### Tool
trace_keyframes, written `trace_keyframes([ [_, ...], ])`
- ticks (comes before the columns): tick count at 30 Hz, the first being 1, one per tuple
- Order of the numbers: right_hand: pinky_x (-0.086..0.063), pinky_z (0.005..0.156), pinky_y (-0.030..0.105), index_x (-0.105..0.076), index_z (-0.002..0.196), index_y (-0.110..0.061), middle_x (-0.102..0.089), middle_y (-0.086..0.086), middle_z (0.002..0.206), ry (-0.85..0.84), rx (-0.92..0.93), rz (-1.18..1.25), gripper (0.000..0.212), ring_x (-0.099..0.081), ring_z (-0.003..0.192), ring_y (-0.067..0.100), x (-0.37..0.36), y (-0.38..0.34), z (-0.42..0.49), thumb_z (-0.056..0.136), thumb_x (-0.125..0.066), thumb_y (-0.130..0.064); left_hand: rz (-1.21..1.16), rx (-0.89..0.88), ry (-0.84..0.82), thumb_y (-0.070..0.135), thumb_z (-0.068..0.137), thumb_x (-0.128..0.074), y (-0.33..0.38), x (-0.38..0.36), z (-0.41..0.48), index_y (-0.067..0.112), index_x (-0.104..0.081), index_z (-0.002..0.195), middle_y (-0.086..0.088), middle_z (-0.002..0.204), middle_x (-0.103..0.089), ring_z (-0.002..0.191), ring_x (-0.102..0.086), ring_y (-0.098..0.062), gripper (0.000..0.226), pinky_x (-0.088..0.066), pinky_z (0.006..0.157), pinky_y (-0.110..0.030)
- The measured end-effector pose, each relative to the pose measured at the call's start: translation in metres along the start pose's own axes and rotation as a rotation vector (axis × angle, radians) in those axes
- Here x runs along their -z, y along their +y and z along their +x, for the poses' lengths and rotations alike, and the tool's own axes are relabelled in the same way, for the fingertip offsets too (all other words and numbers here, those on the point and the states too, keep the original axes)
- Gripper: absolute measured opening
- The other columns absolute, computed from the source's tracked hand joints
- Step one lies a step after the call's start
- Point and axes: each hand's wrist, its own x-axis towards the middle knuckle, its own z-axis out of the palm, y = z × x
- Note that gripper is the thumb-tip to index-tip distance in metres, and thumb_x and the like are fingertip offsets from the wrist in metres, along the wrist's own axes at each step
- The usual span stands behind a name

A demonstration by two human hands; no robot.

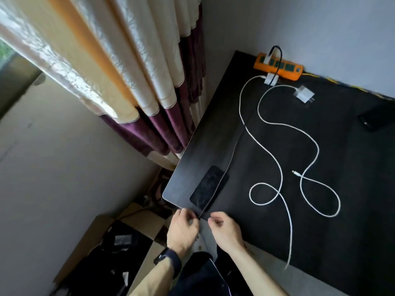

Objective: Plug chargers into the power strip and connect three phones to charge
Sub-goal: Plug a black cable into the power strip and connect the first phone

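At the near left corner of the desk (213, 129) a dark phone (208, 186) lies flat, screen up, its lower end at the near edge. A thin dark cable (232, 152) runs along its right side from the strip (277, 66) at the far edge down to the hands. The left hand (183, 228) pinches the cable's end between fingertips at the desk's edge; the right hand (224, 230) is loosely curled just beside it, and whether it grips anything I cannot tell.

The cable looks light and limp, so it is best held right behind the plug, where it is stiff enough to aim. The phone is likely smooth, slippery on the dark top and close to the drop, so it wants steadying by its long sides while the plug goes in.

One white cable (267, 150) leaves a charger at the strip and trails off the near edge. Another white cable (310, 146) ends in a loose adapter (303, 94) lying unplugged near the strip, its connector (296, 172) free mid-desk. A second phone (372, 121) sits near the right edge.
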Motion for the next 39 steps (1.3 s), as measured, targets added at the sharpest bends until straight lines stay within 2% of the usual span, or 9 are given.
trace_keyframes([
  [5, -0.050, 0.081, 0.031, -0.075, 0.088, -0.012, -0.077, 0.005, 0.092, 0.061, -0.023, -0.036, 0.031, -0.069, 0.093, 0.026, -0.005, -0.008, 0.008, 0.092, -0.061, -0.039, 0.006, 0.129, -0.141, 0.034, 0.089, -0.056, -0.019, -0.027, -0.005, 0.012, -0.043, 0.139, -0.013, 0.138, -0.046, 0.131, -0.041, -0.032, 0.057, -0.034, 0.109, -0.036],
  [10, -0.049, 0.077, 0.029, -0.069, 0.072, -0.022, -0.072, -0.002, 0.078, -0.038, -0.017, -0.028, 0.030, -0.065, 0.078, 0.019, 0.000, -0.005, 0.017, 0.091, -0.063, -0.045, 0.281, -0.107, -0.214, 0.044, 0.100, -0.039, -0.017, -0.011, 0.003, 0.019, -0.063, 0.099, -0.007, 0.109, -0.069, 0.109, -0.060, -0.031, 0.035, -0.050, 0.087, -0.039],
  [15, -0.043, 0.055, 0.019, -0.076, 0.077, -0.016, -0.064, -0.008, 0.061, -0.097, 0.058, 0.044, 0.029, -0.053, 0.053, 0.007, 0.004, -0.015, -0.006, 0.094, -0.064, -0.036, 0.255, -0.352, -0.204, 0.044, 0.099, -0.041, -0.003, 0.023, -0.022, 0.024, -0.062, 0.099, -0.003, 0.098, -0.072, 0.094, -0.066, -0.026, 0.029, -0.052, 0.077, -0.037],
  [23, -0.055, 0.064, 0.041, -0.065, 0.072, -0.016, -0.067, 0.001, 0.067, 0.276, 0.159, 0.272, 0.033, -0.068, 0.060, 0.023, 0.049, -0.092, -0.006, 0.098, -0.050, -0.030, 0.052, -0.239, -0.273, 0.045, 0.099, -0.050, -0.001, 0.112, -0.026, 0.018, -0.067, 0.095, 0.011, 0.083, -0.070, 0.078, -0.065, -0.004, 0.032, -0.051, 0.077, -0.026],
  [27, -0.057, 0.082, 0.053, -0.067, 0.070, -0.014, -0.069, 0.003, 0.059, 0.381, 0.124, 0.094, 0.041, -0.072, 0.079, 0.036, 0.079, -0.099, 0.007, 0.094, -0.049, -0.042, -0.039, -0.199, -0.343, 0.038, 0.097, -0.058, -0.015, 0.162, -0.028, 0.025, -0.065, 0.083, 0.005, 0.075, -0.068, 0.071, -0.063, -0.011, 0.020, -0.055, 0.077, -0.034],
  [30, -0.048, 0.074, 0.038, -0.064, 0.069, -0.011, -0.068, 0.006, 0.071, 0.384, 0.132, -0.342, 0.056, -0.062, 0.081, 0.035, 0.084, -0.095, -0.015, 0.094, -0.048, -0.058, -0.064, -0.222, -0.329, 0.031, 0.096, -0.061, -0.022, 0.186, -0.035, 0.025, -0.066, 0.080, 0.006, 0.069, -0.068, 0.063, -0.060, -0.008, 0.018, -0.054, 0.076, -0.033],
  [35, -0.051, 0.080, 0.034, -0.066, 0.106, -0.035, -0.059, -0.012, 0.106, 0.284, 0.682, -0.439, 0.017, -0.061, 0.075, 0.011, 0.034, -0.087, -0.072, 0.091, -0.064, -0.043, -0.116, -0.298, -0.336, 0.030, 0.095, -0.064, -0.002, 0.197, -0.051, 0.011, -0.074, 0.098, 0.007, 0.068, -0.065, 0.053, -0.056, -0.001, 0.021, -0.048, 0.060, -0.016],
  [37, -0.052, 0.084, 0.029, -0.060, 0.125, -0.040, -0.051, -0.019, 0.122, 0.122, 0.845, -0.484, 0.030, -0.061, 0.079, 0.002, 0.007, -0.084, -0.089, 0.095, -0.059, -0.040, -0.072, -0.322, -0.358, 0.034, 0.094, -0.065, 0.008, 0.198, -0.056, 0.016, -0.074, 0.094, 0.001, 0.074, -0.068, 0.057, -0.058, -0.006, 0.021, -0.051, 0.062, -0.020],
  [39, -0.052, 0.087, 0.031, -0.064, 0.120, -0.031, -0.058, -0.017, 0.114, 0.111, 0.962, -0.538, 0.024, -0.061, 0.092, 0.006, -0.011, -0.081, -0.091, 0.101, -0.050, -0.036, 0.002, -0.332, -0.348, 0.042, 0.091, -0.065, 0.014, 0.200, -0.057, 0.023, -0.071, 0.081, -0.001, 0.076, -0.070, 0.060, -0.060, -0.009, 0.022, -0.055, 0.068, -0.027],
])
